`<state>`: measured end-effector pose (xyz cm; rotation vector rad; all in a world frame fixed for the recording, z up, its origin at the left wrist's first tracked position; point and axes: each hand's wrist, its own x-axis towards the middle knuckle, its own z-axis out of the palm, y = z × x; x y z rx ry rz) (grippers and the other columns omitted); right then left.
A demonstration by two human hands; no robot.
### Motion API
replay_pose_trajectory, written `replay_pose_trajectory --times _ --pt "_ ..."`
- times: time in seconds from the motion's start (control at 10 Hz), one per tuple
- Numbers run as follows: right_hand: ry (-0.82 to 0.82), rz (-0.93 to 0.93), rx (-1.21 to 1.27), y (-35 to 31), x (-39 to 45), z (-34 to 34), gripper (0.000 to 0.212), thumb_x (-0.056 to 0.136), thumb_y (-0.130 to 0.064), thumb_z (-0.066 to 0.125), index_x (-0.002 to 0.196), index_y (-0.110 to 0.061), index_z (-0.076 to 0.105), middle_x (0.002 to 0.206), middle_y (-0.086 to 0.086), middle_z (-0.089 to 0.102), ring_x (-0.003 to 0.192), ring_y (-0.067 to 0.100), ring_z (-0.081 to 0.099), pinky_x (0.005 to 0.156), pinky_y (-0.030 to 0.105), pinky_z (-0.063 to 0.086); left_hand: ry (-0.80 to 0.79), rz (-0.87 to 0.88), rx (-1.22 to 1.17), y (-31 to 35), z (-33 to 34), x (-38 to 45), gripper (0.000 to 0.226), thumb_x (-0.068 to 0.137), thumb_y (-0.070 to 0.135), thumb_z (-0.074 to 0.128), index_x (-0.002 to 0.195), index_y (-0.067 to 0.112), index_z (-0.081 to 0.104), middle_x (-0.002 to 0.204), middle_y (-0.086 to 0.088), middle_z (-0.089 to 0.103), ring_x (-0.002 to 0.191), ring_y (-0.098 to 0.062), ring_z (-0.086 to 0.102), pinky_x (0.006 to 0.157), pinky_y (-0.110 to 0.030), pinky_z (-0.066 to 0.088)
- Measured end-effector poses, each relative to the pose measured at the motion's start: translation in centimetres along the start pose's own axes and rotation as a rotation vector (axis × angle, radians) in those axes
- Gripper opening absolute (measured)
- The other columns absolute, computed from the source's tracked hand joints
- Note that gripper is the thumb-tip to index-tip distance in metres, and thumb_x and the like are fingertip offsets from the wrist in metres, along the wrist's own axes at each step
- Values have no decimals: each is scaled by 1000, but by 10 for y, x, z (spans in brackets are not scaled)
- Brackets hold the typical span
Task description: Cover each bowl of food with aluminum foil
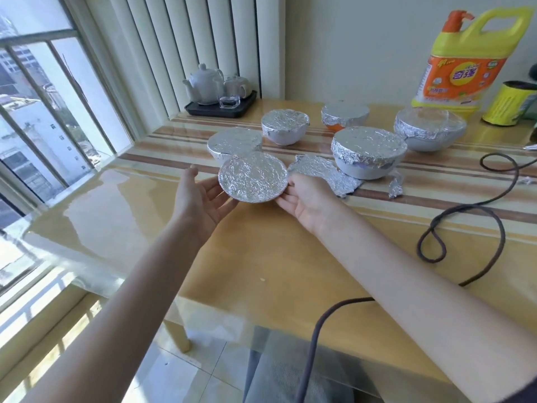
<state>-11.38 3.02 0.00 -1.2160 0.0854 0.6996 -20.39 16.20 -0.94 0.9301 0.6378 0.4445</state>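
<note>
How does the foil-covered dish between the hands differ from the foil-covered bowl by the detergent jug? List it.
The held dish is shallow, tilted and off the table; the bowl by the jug is deep, upright and standing. The dish looks smaller. Both have crinkled foil tops.

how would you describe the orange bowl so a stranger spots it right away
Start at the yellow detergent jug at the table's far right. The bowl stands just left of its base, in the back row. It alone shows orange below its foil; the other bowls are white.
</note>
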Motion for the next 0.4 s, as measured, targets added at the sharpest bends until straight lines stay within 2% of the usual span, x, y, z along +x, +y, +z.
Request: replay_pose_trajectory --times 0.1,0.2,0.3,0.4 --pt "10 -13 50 -3 3 -12 21 93 3 41 100 -7 59 106 12 69 91 20 67 73 26 57 -46 -36 -21 -6 4 7 59 102 44 28 117 -5 57 116 -15 66 96 -24 66 71 -33 58" --pt "34 -46 20 -6 3 -21 23 90 4 41 96 -7 60 106 12 70 101 20 67 73 24 57 -74 -64 -52 -17 11 10 56 102 41 31 115 -5 59 110 -15 67 94 -23 66 66 -29 60" --pt "16 -49 42 -8 2 -27 21 91 5 41 90 -6 59 108 15 68 102 24 67 86 30 56 -68 -61 -81 -21 15 13 49 102 36 35 121 -4 56 109 -14 67 93 -23 67 66 -28 60" --pt "34 -79 -29 -10 -1 -34 18 91 6 48 84 -5 61 97 13 67 94 22 65 86 29 54 162 90 -7 -27 7 12 31 100 23 47 117 -1 57 109 -12 67 94 -19 68 69 -22 57"
